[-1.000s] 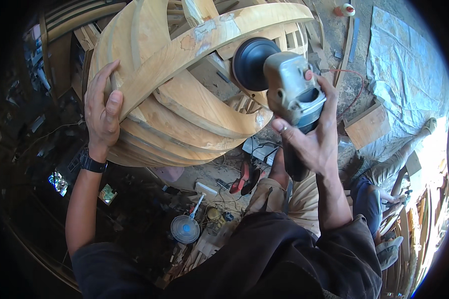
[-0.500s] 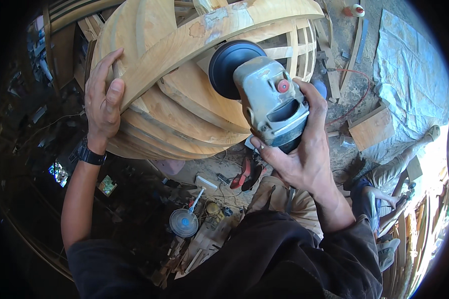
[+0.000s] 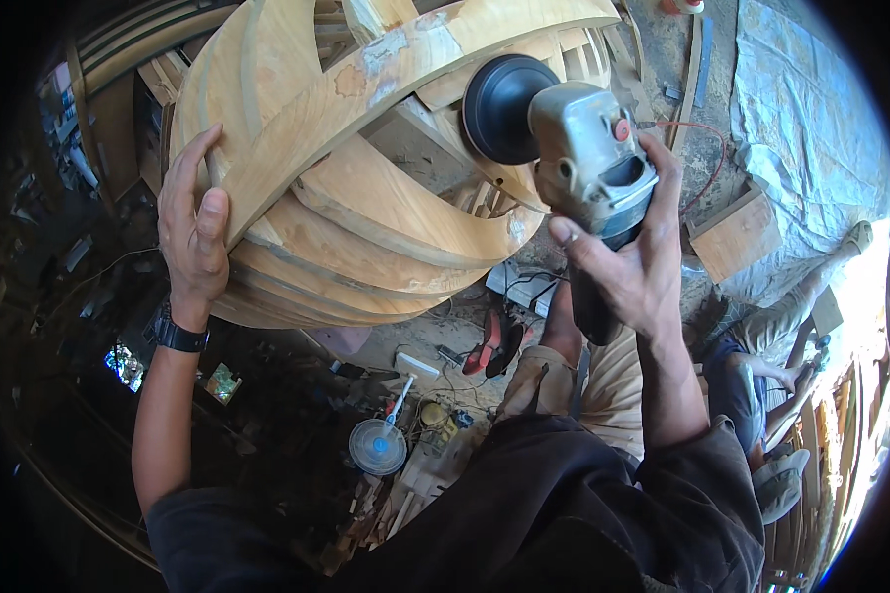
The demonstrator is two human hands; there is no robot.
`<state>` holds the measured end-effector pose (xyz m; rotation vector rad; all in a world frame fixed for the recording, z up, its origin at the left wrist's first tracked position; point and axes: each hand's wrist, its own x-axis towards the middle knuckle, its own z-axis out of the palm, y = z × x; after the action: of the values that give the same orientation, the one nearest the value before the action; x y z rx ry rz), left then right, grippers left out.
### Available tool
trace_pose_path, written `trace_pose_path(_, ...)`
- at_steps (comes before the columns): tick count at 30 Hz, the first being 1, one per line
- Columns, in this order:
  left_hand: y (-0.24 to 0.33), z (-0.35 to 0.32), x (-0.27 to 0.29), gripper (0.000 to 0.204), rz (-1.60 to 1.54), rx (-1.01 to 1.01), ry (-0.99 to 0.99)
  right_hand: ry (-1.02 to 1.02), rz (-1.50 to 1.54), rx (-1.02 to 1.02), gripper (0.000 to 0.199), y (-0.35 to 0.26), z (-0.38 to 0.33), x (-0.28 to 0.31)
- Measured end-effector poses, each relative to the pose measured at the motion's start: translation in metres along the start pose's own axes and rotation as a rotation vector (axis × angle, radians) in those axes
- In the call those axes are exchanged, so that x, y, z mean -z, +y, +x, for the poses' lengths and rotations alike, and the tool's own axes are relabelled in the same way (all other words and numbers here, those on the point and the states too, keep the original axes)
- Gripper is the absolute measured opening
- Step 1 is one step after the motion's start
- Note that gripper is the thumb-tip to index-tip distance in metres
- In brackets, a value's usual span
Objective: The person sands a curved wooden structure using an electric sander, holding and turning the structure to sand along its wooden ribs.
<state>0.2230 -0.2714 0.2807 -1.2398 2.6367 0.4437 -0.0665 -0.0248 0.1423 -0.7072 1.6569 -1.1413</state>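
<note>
A large curved wooden framework (image 3: 311, 124) of pale ribs fills the upper left, with a long curved beam (image 3: 405, 61) across it. My left hand (image 3: 194, 237) rests against the beam's lower left end, fingers stretched out and thumb apart, holding nothing. A dark watch sits on that wrist. In my right hand (image 3: 645, 272) is a grey angle grinder (image 3: 585, 133), gripped around its body. It carries a round black disc (image 3: 505, 107) and a red button. The disc is tilted beside the beam and seems apart from it, over a gap in the framework.
At the right lie a pale blue tarp (image 3: 806, 148), a wooden box (image 3: 735, 235) and a thin red cord (image 3: 719, 178). Another person (image 3: 747, 381) sits at the lower right. Red and black objects (image 3: 492, 346), a round clear-lidded thing (image 3: 378, 447) and wood scraps lie below the framework.
My right hand has carried the grinder rightward and a little farther off, uncovering more of the ribs. My left hand stays on the beam's end. The whole view has shifted slightly.
</note>
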Motion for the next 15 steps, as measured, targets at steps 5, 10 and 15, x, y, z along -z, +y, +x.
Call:
trace_pose_path(5, 0.002, 0.001, 0.001, 0.068, 0.017, 0.015, -0.015, -0.065, 0.020, -0.143, 0.096, -0.005, 0.007, 0.014)
trace_pose_path(10, 0.000, 0.000, 0.002, 0.069, 0.009, 0.024, -0.031, -0.057, 0.018, 0.017, 0.094, 0.004, 0.002, 0.005)
trace_pose_path(15, 0.005, 0.003, 0.000, 0.069, 0.020, 0.019, -0.038, 0.030, 0.126, -0.143, 0.094, 0.031, 0.019, 0.028)
